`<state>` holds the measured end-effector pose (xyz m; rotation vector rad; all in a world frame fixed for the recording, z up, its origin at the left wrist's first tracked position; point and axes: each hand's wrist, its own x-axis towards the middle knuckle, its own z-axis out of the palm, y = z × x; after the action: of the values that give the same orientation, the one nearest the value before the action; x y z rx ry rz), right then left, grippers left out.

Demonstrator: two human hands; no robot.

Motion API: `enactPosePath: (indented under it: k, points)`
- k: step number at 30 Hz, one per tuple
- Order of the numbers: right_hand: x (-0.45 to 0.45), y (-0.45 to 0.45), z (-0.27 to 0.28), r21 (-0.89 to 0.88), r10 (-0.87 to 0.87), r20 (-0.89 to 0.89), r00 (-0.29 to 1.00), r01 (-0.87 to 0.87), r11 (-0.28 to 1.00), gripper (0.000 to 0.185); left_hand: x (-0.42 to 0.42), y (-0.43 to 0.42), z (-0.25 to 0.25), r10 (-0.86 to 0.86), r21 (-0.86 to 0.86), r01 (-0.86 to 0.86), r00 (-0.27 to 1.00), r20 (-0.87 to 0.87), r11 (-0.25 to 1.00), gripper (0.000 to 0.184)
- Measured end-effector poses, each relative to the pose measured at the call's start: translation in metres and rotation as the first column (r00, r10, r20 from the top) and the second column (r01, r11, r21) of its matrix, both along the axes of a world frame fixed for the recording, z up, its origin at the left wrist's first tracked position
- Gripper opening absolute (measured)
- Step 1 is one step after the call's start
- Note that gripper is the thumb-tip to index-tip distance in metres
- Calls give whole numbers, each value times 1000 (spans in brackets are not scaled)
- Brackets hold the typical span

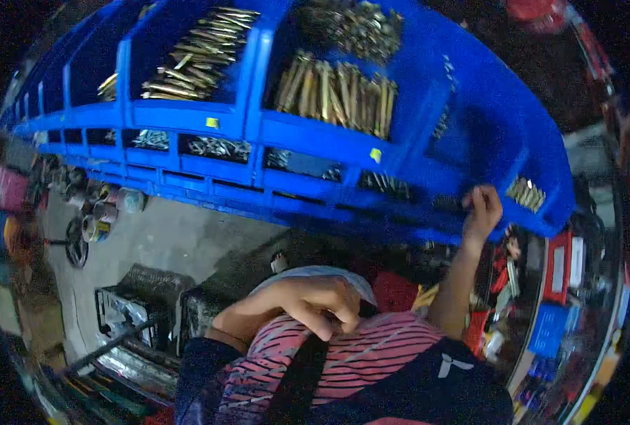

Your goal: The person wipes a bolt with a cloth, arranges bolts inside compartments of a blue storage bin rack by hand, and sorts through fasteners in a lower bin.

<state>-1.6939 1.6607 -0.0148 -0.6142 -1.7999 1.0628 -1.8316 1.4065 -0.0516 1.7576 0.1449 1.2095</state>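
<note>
My left hand (318, 301) is in front of the chest, its fingers curled together against the striped shirt (393, 347). A black strap (302, 375) runs down from beneath that hand; what the fingers hold is hidden. My right hand (484, 211) is raised at the front of the blue bin rack (329, 138), with its fingers bent inward. Anything in them is too small or dark to make out. Just right of it, a small compartment holds short brass-coloured bolts (526, 194). Long brass-coloured bolts (336, 95) fill a larger bin farther left.
More long bolts (201, 53) and a pile of small metal fasteners (368, 32) lie in upper bins. Lower tiers hold silvery hardware (219, 147). On the floor are a black metal-framed machine (134, 308) and several tins (95, 228). A blue box (547, 331) is at right.
</note>
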Motion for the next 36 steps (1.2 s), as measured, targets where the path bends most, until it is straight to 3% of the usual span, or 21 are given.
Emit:
enactPosePath:
  k: [1,3,4,5,7,10,13,15,16,17,18,19,21,23,25,26,28,29,31,32,36]
  points:
    - [1,-1,0,-1,-36,12,999,36,999,11,1,-3,1,-36,-1,36,999,12,999,45]
    - [3,-3,-3,-78,60,-131,990,-71,994,13,-1,-9,12,22,-21,-21,998,58,1000,44]
    - [6,-2,-5,-82,38,-126,991,-48,995,13,-2,-12,17,-14,-37,20,989,149,999,42]
    - [8,-3,-8,-110,123,-202,972,-147,983,14,-4,-15,22,-51,-44,63,970,239,997,41]
    - [13,-12,-14,-146,209,-276,938,-256,956,15,1,-25,16,94,-15,-93,981,168,996,37]
    - [16,-27,-21,-85,271,-157,950,-287,954,17,1,-30,18,118,25,-120,990,84,992,37]
    - [23,-33,-46,-248,274,196,942,-222,943,12,10,-26,15,123,-17,-122,990,64,992,37]
    - [32,-30,-80,-254,331,492,805,-231,939,15,13,-23,16,97,-75,-91,991,88,993,37]
    - [47,-22,-122,-424,408,565,717,-172,889,20,9,-26,20,283,-217,-291,957,-68,932,34]
    - [78,-7,-201,-461,440,660,609,-133,877,26,6,-26,23,429,-315,-490,869,-246,813,31]
    - [88,-25,-211,-468,472,715,516,-149,871,19,9,-19,13,625,-261,-730,679,-386,632,27]
    - [98,-43,-221,-489,511,736,444,-172,855,19,11,-10,-2,752,-165,-902,425,-504,399,24]
    - [119,-74,-238,-543,569,738,363,-181,820,19,-2,5,-24,772,175,-981,-45,-634,86,17]
    - [138,-99,-250,-583,604,732,314,-169,795,20,-21,12,-58,823,99,-992,-123,-554,-82,15]
    - [150,-114,-253,-605,619,726,299,-149,782,21,-44,16,-93,808,154,-965,-262,-528,-212,14]
    - [155,-121,-252,-614,623,725,292,-134,778,22,-52,18,-101,804,150,-971,-240,-544,-188,14]
    - [161,-131,-247,-624,624,725,290,-106,774,24,-70,27,-112,714,348,-904,-413,-565,-248,21]
    - [164,-138,-244,-626,621,728,290,-88,775,24,-78,34,-119,725,350,-909,-398,-562,-228,21]
    - [168,-150,-237,-632,617,730,293,-52,773,26,-90,43,-137,713,578,-776,-554,-431,-254,33]
    - [170,-156,-233,-634,613,733,295,-30,773,27,-96,47,-141,728,551,-815,-488,-482,-181,42]
    - [180,-183,-222,-648,608,737,296,53,760,31,-109,54,-159,747,587,-799,-469,-471,-132,44]
